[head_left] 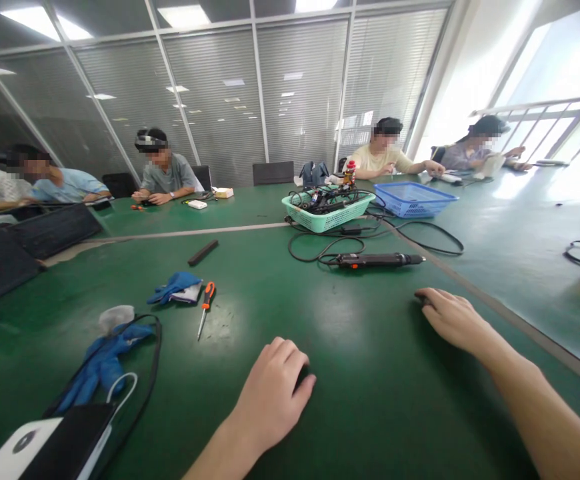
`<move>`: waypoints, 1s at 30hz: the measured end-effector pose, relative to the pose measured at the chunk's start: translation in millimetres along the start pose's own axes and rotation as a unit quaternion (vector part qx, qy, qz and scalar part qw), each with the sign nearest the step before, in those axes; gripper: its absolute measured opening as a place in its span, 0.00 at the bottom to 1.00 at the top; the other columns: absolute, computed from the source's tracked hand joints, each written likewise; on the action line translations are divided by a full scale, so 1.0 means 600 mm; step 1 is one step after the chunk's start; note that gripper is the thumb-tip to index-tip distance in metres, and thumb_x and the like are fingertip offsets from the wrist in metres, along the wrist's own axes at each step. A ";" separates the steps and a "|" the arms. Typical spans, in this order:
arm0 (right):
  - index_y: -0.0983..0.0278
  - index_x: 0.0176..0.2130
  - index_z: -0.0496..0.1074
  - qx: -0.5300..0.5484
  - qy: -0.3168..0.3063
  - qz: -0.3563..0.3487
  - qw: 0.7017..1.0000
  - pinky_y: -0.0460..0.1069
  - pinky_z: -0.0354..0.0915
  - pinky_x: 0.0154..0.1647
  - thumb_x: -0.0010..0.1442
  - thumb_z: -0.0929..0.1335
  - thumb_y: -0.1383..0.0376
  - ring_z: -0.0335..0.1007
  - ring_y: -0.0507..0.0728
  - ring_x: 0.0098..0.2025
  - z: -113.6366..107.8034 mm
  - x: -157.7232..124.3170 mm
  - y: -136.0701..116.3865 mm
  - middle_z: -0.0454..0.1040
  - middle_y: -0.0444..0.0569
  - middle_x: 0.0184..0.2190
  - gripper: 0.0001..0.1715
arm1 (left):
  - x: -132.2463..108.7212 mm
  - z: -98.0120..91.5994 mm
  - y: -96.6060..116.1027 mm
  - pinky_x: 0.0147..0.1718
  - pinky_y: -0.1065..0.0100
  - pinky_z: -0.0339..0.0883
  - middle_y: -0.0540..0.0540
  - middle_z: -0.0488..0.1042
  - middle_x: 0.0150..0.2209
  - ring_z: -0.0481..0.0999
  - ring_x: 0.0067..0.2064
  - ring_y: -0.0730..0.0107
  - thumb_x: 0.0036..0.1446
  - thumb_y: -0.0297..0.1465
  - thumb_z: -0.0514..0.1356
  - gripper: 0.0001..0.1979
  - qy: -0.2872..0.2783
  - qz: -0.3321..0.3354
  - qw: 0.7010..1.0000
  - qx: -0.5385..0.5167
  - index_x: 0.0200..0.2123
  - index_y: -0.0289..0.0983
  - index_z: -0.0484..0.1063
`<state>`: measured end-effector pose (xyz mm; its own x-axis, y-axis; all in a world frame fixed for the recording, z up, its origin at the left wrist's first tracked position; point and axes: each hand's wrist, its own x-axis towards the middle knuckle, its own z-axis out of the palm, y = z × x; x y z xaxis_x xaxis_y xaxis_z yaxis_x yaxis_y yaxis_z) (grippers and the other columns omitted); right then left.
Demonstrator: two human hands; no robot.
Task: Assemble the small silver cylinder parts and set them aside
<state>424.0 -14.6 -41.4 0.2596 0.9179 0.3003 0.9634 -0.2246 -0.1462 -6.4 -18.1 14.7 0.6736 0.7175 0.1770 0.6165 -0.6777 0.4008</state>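
My left hand (276,388) rests palm down on the green table (320,433). Its fingers curve downward, the thumb stands apart, and nothing shows in it. Further right, my right hand (453,318) lies low over the table with its fingers loosely stretched; I see nothing held there either, though its underside is hidden. Just beyond the right hand is a black electric screwdriver (383,261) with an orange switch, lying on its side with its tip to the right. An orange-and-black hand screwdriver (207,305) lies to the left of my left hand.
Blue gloves (104,365) and a black-and-white device with a cable (67,440) lie at left. Beyond them is a dark bar (203,253). A green basket (327,217) of tools and cords stands near a blue basket (415,200). Several people sit around the table.
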 end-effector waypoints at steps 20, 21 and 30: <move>0.64 0.68 0.62 0.254 -0.146 -0.278 0.915 0.61 0.53 0.74 0.55 0.65 0.74 0.48 0.65 0.73 -0.065 -0.118 -0.346 0.60 0.57 0.69 0.43 | 0.009 0.006 -0.018 0.48 0.54 0.67 0.44 0.72 0.43 0.70 0.47 0.56 0.64 0.20 0.53 0.11 0.063 -0.034 0.997 0.005 0.45 0.38 0.70; 0.64 0.69 0.61 0.267 -0.159 -0.284 0.907 0.61 0.52 0.75 0.54 0.64 0.75 0.46 0.64 0.74 -0.069 -0.124 -0.353 0.59 0.57 0.70 0.44 | 0.010 0.007 -0.019 0.48 0.54 0.67 0.44 0.72 0.43 0.70 0.47 0.56 0.65 0.20 0.52 0.12 0.067 -0.036 0.997 0.003 0.47 0.38 0.69; 0.64 0.64 0.63 0.303 -0.211 -0.267 0.890 0.57 0.54 0.74 0.57 0.67 0.72 0.50 0.61 0.74 -0.090 -0.118 -0.333 0.56 0.57 0.72 0.37 | 0.008 0.011 -0.001 0.50 0.53 0.68 0.44 0.72 0.46 0.69 0.49 0.55 0.64 0.22 0.54 0.15 0.030 -0.011 0.999 -0.023 0.51 0.40 0.67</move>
<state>216.9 -52.2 17.7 -0.3964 0.9105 0.1183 0.6960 0.3820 -0.6081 -1.2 -15.3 9.5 0.6334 0.7415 0.2215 0.6104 -0.6546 0.4459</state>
